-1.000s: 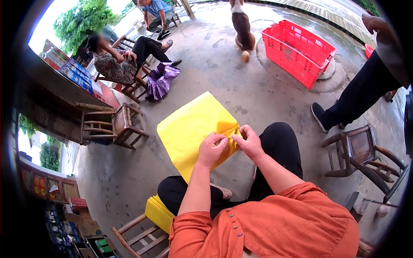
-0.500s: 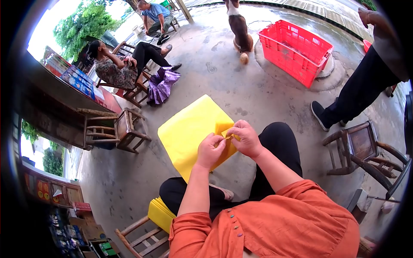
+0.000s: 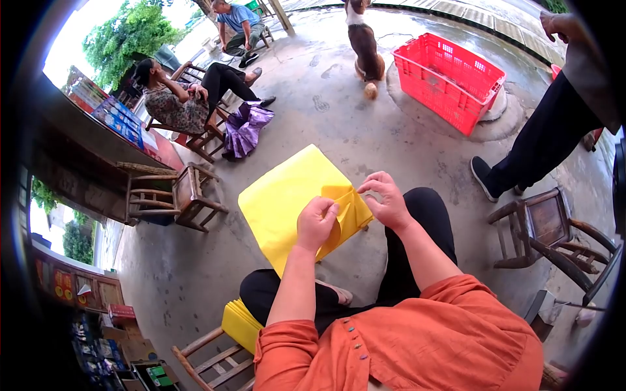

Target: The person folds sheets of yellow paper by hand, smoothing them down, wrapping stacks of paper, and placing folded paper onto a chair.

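A broad yellow sheet stretches out in front of my lap, its right side folded and creased. My left hand pinches the sheet near the middle of that creased part. At the sheet's right corner my right hand has its fingertips pressed together on the edge of the material. Beside my left thigh, a folded yellow stack rests on a wooden chair.
A red crate stands on the floor beyond, with a dog left of it. Two seated people are at the upper left, a standing person at the right. Wooden chairs flank me on both sides.
My right hand has moved right, away from my left hand, and the creased part between them has spread wider. My left hand stays on the sheet.
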`<state>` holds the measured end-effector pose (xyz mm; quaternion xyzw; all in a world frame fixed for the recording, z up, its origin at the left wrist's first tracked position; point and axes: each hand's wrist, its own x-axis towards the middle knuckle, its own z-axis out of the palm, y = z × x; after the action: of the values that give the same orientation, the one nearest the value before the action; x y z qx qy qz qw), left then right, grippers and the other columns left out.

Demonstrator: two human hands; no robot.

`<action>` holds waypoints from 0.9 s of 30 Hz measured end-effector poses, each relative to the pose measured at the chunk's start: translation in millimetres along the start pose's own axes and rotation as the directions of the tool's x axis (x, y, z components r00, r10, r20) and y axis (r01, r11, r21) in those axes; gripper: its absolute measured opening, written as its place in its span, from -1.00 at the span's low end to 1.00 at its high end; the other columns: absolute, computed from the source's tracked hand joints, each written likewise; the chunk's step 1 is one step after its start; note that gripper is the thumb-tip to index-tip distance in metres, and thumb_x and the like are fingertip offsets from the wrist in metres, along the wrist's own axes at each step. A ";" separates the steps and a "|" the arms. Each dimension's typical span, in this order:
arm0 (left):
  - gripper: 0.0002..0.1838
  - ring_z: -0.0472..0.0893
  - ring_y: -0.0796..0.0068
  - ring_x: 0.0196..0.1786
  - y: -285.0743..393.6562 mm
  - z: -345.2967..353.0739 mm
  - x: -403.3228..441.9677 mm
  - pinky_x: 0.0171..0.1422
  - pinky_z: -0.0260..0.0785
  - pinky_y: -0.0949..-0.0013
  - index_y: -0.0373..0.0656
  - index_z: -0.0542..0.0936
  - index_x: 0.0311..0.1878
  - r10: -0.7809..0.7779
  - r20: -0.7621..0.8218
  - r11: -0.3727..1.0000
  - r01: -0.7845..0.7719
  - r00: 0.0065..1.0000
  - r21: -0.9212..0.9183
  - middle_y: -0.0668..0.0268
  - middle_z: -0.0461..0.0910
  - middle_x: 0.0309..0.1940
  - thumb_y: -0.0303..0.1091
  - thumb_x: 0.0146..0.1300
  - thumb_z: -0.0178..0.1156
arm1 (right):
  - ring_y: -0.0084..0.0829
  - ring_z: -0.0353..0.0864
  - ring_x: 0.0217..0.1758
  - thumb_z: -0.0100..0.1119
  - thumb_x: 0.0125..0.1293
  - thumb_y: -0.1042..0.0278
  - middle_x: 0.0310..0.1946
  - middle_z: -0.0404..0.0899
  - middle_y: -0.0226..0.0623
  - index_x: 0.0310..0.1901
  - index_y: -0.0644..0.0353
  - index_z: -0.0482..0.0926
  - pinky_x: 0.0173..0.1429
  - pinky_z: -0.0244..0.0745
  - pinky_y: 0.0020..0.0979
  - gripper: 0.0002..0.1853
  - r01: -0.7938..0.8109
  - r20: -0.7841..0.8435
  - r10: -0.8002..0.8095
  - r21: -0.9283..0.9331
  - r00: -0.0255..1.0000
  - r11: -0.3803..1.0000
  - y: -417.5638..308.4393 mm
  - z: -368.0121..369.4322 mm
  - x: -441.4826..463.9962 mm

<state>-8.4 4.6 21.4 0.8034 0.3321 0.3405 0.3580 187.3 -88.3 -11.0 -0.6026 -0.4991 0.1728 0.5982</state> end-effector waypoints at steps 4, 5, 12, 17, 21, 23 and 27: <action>-0.88 0.65 0.24 -0.28 4.7 -1.1 0.0 -0.12 0.52 0.33 -0.21 0.68 -0.24 0.047 0.135 0.995 -0.058 0.990 0.082 0.21 0.66 -0.32 -0.35 0.32 0.34 | -0.16 0.47 0.21 0.30 0.07 0.61 0.02 0.56 -0.21 -0.19 0.17 0.72 0.31 0.43 -0.28 -0.76 0.149 0.128 -0.145 -0.022 0.981 0.989 -3.4 16.0 7.7; -0.87 0.67 0.22 -0.24 6.0 -2.1 0.0 -0.08 0.54 0.32 -0.19 0.70 -0.20 0.052 0.150 0.996 -0.063 0.987 0.068 0.20 0.67 -0.31 -0.33 0.32 0.35 | -0.15 0.47 0.21 0.30 0.08 0.61 0.03 0.57 -0.21 -0.20 0.18 0.70 0.32 0.43 -0.28 -0.78 0.174 0.158 -0.163 -0.062 0.974 0.983 -0.1 18.0 9.5; -0.18 0.69 -0.01 -0.01 25.0 -15.4 -13.7 0.15 0.56 0.17 0.02 0.32 0.54 -0.005 0.248 0.988 -0.033 0.969 0.150 0.04 0.69 -0.01 -0.27 0.21 0.42 | -0.14 0.53 0.16 0.32 0.11 0.62 0.01 0.61 -0.20 -0.20 0.22 0.63 0.31 0.47 -0.25 -0.80 0.109 0.088 -0.109 0.009 0.990 0.994 14.9 29.8 14.9; -0.05 0.67 -0.03 0.11 -7.2 -18.6 -36.8 0.23 0.54 0.13 0.09 0.15 0.63 0.046 0.208 0.952 -0.106 0.977 0.287 0.02 0.68 0.04 -0.53 0.16 0.28 | -0.18 0.56 0.09 0.33 0.20 0.58 -0.06 0.62 -0.20 -0.16 0.21 0.59 0.24 0.48 -0.29 -0.81 0.065 0.049 -0.070 0.104 0.996 0.992 35.4 41.0 11.6; -0.29 0.67 0.04 0.09 -12.7 -68.4 -61.5 0.22 0.53 0.18 -0.03 0.49 0.41 0.009 0.205 0.932 -0.083 0.979 0.354 0.08 0.69 0.04 -0.60 0.12 0.29 | -0.32 0.56 0.00 0.30 0.33 0.51 -0.16 0.60 -0.26 -0.16 0.22 0.56 0.15 0.46 -0.39 -0.89 -0.211 0.115 0.195 0.147 0.974 0.966 23.2 32.7 14.2; -0.40 0.66 0.08 0.12 -31.0 -102.2 -76.1 0.27 0.50 0.18 -0.06 0.58 0.28 0.044 0.184 0.937 -0.105 0.982 0.332 0.12 0.69 0.05 -0.61 0.10 0.31 | -0.38 0.55 -0.03 0.28 0.35 0.50 -0.18 0.59 -0.30 -0.16 0.22 0.56 0.14 0.44 -0.42 -0.90 -0.212 0.133 0.189 0.183 0.973 0.960 27.3 32.1 14.8; -0.68 0.60 0.10 0.20 -56.4 -143.9 -102.0 0.38 0.42 0.13 -0.12 0.72 -0.09 0.054 0.023 0.960 -0.058 0.998 0.273 0.23 0.71 0.03 -0.57 0.03 0.41 | -0.55 0.50 -0.06 0.26 0.41 0.46 -0.21 0.58 -0.42 -0.16 0.18 0.54 0.13 0.42 -0.50 -0.92 -0.219 0.120 0.194 0.247 0.974 0.944 30.6 37.3 15.3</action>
<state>-193.6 5.0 18.2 0.8569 0.3504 0.2950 0.2363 176.1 -48.9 -40.8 -0.5597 -0.4338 0.3262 0.6262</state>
